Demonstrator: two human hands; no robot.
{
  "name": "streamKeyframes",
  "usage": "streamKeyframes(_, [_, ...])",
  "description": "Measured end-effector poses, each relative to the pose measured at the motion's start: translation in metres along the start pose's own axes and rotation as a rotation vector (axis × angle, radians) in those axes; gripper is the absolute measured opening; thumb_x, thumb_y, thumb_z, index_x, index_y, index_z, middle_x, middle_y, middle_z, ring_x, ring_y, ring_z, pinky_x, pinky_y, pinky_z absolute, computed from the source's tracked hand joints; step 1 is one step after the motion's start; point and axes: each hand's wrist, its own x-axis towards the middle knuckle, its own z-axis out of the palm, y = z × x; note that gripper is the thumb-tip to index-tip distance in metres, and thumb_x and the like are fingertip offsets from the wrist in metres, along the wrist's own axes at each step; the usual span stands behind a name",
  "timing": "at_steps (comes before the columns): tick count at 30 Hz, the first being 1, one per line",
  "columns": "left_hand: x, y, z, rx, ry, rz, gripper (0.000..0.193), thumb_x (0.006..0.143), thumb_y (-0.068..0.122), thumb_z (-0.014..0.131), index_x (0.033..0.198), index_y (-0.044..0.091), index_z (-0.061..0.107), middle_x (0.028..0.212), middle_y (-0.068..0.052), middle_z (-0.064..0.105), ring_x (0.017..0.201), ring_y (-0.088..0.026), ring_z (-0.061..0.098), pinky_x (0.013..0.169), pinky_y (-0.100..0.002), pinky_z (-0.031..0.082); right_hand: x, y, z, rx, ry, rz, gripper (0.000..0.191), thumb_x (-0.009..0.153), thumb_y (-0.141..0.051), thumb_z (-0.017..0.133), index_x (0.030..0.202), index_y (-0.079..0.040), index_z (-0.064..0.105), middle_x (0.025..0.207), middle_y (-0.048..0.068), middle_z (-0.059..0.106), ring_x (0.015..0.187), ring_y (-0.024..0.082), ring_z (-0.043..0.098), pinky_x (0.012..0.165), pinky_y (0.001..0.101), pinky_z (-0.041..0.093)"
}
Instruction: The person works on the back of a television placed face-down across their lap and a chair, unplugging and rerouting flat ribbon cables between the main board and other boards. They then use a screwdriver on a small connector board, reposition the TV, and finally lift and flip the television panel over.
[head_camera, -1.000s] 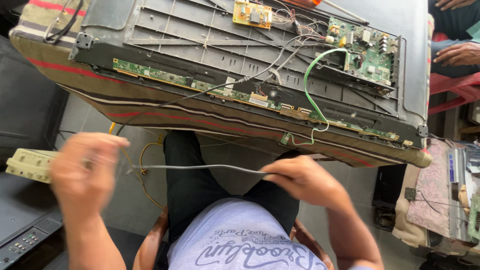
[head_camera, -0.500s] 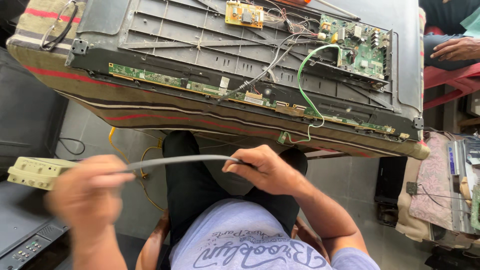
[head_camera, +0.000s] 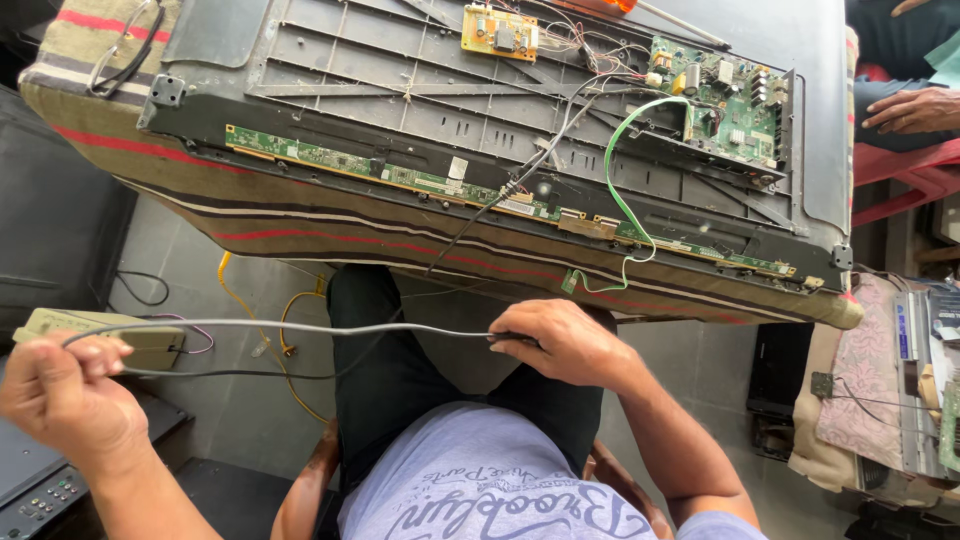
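1. A striped cushion (head_camera: 300, 225) carries an opened television back (head_camera: 420, 90).
2. Below its near edge, the left hand (head_camera: 65, 400) and right hand (head_camera: 560, 340) each grip a grey cable (head_camera: 300, 328), stretched between them.

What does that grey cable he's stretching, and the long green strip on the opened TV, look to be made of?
Cable: likely rubbery plastic sheathing; matte grey, and it bends between the hands. Green strip: looks like a rigid circuit board, glossy green with small mounted parts.
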Motion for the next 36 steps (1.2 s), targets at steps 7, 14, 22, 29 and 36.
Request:
streamKeyframes(7, [0.01, -0.003, 0.038, 0.849, -0.065, -0.027, 0.013, 0.115, 0.006, 0.06, 0.107, -0.002, 0.067, 0.103, -0.016, 0.067, 0.086, -0.026, 0.066, 0.086, -0.038, 0.054, 0.026, -0.016, 0.008, 0.14, 0.093, 0.066, 0.027, 0.093, -0.024, 0.072, 0.111, -0.004, 0.069, 0.095, 0.013, 0.074, 0.082, 0.033, 0.072, 0.069, 0.0403, 0.057])
streamKeyframes(14, [-0.026, 0.075, 0.178, 0.798, -0.5, 0.348, 0.031, 0.095, 0.011, 0.071, 0.125, 0.005, 0.066, 0.126, -0.013, 0.066, 0.119, -0.034, 0.06, 0.109, -0.049, 0.044, 0.052, -0.028, 0.036, 0.188, 0.031, -0.019, 0.027, 0.099, -0.027, 0.069, 0.11, -0.003, 0.065, 0.091, 0.016, 0.074, 0.084, 0.035, 0.072, 0.072, 0.0412, 0.057])
streamKeyframes(22, [-0.054, 0.089, 0.244, 0.437, -0.789, 0.259, 0.053, 0.085, 0.012, 0.077, 0.135, 0.004, 0.059, 0.101, -0.007, 0.067, 0.09, -0.026, 0.062, 0.093, -0.042, 0.044, 0.067, -0.034, 0.051, 0.508, 0.104, 0.24, 0.024, 0.102, -0.023, 0.058, 0.108, 0.0, 0.06, 0.08, 0.01, 0.075, 0.054, 0.018, 0.066, 0.052, 0.0319, 0.052])
streamKeyframes(29, [-0.044, 0.063, 0.218, 0.584, -0.628, 0.314, 0.026, 0.093, 0.013, 0.073, 0.119, 0.011, 0.071, 0.08, -0.004, 0.056, 0.076, -0.025, 0.055, 0.076, -0.041, 0.038, 0.092, -0.011, 0.082, 0.658, 0.113, 0.245, 0.025, 0.1, -0.02, 0.066, 0.112, 0.002, 0.066, 0.08, 0.005, 0.072, 0.063, 0.009, 0.066, 0.052, 0.0256, 0.052])
streamKeyframes(36, [-0.028, 0.045, 0.18, 0.655, -0.466, 0.267, 0.016, 0.099, 0.016, 0.07, 0.113, 0.008, 0.072, 0.09, -0.004, 0.061, 0.087, -0.025, 0.059, 0.088, -0.04, 0.043, 0.142, 0.012, 0.129, 0.828, 0.071, 0.19, 0.025, 0.101, -0.015, 0.067, 0.119, 0.002, 0.067, 0.089, 0.005, 0.072, 0.072, 0.009, 0.069, 0.059, 0.0242, 0.057])
